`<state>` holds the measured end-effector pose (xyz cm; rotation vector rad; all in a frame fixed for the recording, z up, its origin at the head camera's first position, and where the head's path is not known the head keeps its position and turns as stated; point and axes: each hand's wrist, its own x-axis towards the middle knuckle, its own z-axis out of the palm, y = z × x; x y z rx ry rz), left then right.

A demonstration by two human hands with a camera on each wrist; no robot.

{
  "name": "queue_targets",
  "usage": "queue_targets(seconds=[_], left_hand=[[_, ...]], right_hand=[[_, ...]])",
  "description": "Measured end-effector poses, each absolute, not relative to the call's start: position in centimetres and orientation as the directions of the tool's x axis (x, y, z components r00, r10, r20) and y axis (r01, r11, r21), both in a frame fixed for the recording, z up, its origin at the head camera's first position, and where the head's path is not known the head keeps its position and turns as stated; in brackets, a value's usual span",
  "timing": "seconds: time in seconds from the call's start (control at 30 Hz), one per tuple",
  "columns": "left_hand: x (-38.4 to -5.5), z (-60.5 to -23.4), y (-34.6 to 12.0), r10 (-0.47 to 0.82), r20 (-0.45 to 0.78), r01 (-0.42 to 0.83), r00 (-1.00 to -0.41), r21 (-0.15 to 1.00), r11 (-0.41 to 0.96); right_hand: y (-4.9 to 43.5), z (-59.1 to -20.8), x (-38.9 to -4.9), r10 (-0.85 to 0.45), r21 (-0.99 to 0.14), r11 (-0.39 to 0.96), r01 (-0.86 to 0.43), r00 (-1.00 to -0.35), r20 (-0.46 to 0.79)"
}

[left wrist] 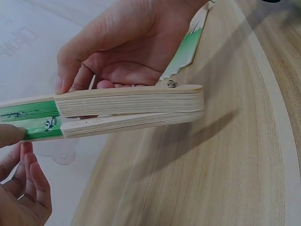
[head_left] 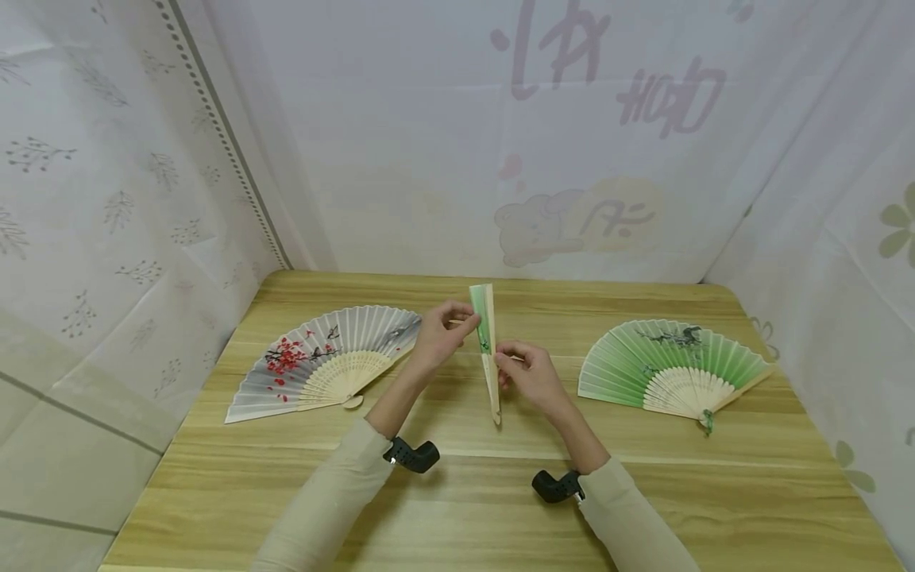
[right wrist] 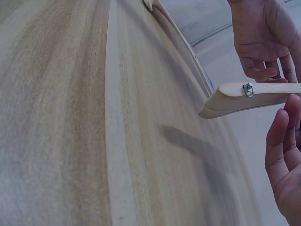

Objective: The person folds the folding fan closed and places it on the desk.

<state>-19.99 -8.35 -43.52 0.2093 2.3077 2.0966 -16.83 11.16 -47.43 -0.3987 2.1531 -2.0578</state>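
A green folding fan [head_left: 481, 306] with pale wooden ribs is held upright above the middle of the table, nearly folded. My left hand [head_left: 442, 334] pinches its green leaf near the upper end. On the other side, my right hand [head_left: 534, 373] grips the outer rib lower down. The left wrist view shows the ribs [left wrist: 136, 101] in two stacks with a narrow gap between them, joined at a metal rivet [left wrist: 171, 84]. The rivet end also shows in the right wrist view, where the fan [right wrist: 230, 101] is partly out of frame.
Left on the wooden table [head_left: 457, 508] lies a spread grey-white fan [head_left: 343, 349] with red blossoms. A spread green fan [head_left: 672, 365] with a green tassel lies at the right. Printed cloth [head_left: 400, 159] hangs behind and at both sides.
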Motion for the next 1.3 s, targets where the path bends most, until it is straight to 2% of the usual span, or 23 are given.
queue_targets(seconds=[0.37,0.77,1.0,1.3], left_hand=[[-19.7,-43.4,-8.3,0.175,0.043,0.055,-0.984,0.996,0.064],[-18.9,-45.1,-8.4,0.345,-0.061,-0.031,-0.937,0.995,0.093],[-18.3,-45.9,-8.1,0.350,-0.045,-0.033,-0.936,0.999,0.041],[-17.9,-46.6,-7.7,0.264,-0.070,-0.057,-0.962,0.997,0.055]], right_hand=[[11.2,-47.3,-16.8,-0.317,-0.994,0.068,-0.091,-0.946,0.065],[11.9,-47.4,-17.4,-0.291,-1.000,0.013,-0.020,-0.957,0.015],[12.2,-47.9,-17.4,-0.272,-0.993,-0.077,0.085,-0.960,-0.061],[11.9,-48.1,-17.3,-0.196,-0.993,-0.042,0.110,-0.975,-0.100]])
